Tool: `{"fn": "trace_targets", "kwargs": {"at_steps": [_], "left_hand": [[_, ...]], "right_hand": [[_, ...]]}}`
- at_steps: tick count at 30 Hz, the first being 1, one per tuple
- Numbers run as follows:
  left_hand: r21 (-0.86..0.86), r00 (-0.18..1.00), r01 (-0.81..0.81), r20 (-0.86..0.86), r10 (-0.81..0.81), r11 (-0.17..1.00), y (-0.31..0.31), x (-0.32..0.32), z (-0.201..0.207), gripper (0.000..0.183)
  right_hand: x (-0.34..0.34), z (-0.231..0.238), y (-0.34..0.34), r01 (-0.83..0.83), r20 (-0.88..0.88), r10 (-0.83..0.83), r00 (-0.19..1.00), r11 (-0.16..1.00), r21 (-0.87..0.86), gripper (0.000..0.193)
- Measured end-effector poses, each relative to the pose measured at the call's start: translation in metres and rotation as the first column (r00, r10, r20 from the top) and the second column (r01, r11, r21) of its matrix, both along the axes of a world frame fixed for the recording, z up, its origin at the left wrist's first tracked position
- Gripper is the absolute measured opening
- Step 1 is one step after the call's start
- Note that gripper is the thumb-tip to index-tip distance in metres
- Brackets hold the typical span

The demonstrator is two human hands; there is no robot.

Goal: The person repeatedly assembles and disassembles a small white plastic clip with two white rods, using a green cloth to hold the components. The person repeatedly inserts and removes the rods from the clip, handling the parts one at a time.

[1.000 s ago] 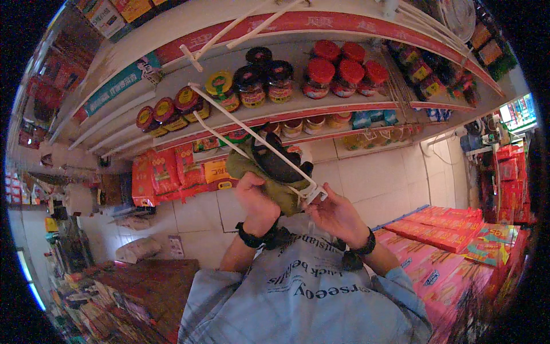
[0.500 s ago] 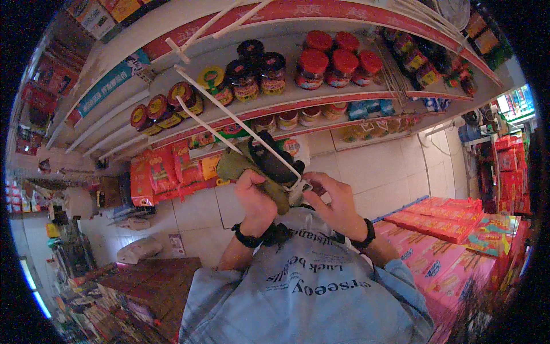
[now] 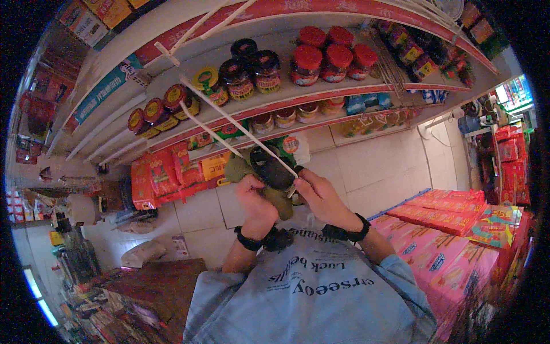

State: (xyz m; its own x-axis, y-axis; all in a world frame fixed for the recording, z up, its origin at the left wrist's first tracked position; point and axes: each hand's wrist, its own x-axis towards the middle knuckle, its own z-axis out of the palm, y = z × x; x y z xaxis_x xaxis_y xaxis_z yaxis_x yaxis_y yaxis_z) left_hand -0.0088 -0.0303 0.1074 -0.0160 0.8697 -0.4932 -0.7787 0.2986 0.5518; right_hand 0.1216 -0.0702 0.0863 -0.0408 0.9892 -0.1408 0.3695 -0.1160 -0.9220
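Note:
In front of my chest, my left hand is closed on an olive-green, soft-looking item. A rounded black part shows on its upper side; I cannot make out its exact kind. My right hand is closed at the item's right side, thumb and fingers pinching the near end of a long thin white rod. This rod slants up and left across the shelf front. A second, shorter white rod runs beside it down to the green item.
Ahead, a shelf edge carries red-lidded jars and dark-lidded jars. Red packages stand low at the left. Pink and red boxes are stacked at my right, a brown box at my left.
My right hand has shifted slightly, its fingers now closer together at the rod's end. The black part has turned and shows a broader, rounder face. My left hand keeps its hold.

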Motion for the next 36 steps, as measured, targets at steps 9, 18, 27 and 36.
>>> {"fn": "trace_targets", "kwargs": {"at_steps": [9, 18, 27, 36], "left_hand": [[0.328, 0.906, -0.04, -0.387, 0.173, 0.944, 0.021, -0.034, 0.0, 0.009], [0.324, 0.965, -0.168, -0.136, 0.222, 0.931, 0.027, -0.025, -0.017, 0.007], [0.361, 0.909, 0.043, -0.402, 0.114, 0.932, 0.029, -0.037, -0.049, 0.007], [0.295, 0.986, -0.141, -0.045, 0.161, 0.945, 0.062, -0.058, -0.006, 0.019]], "right_hand": [[0.015, 0.009, -0.023, -0.037, -0.419, -0.101, 0.902, 0.951, -0.308, 0.023], [0.025, 0.011, -0.023, -0.001, -0.479, -0.172, 0.861, 0.941, -0.339, 0.021], [0.017, -0.005, -0.031, -0.017, -0.428, -0.102, 0.898, 0.964, -0.265, 0.022], [0.032, 0.002, -0.061, -0.104, 0.417, -0.03, 0.908, 0.95, 0.295, 0.026]]}}
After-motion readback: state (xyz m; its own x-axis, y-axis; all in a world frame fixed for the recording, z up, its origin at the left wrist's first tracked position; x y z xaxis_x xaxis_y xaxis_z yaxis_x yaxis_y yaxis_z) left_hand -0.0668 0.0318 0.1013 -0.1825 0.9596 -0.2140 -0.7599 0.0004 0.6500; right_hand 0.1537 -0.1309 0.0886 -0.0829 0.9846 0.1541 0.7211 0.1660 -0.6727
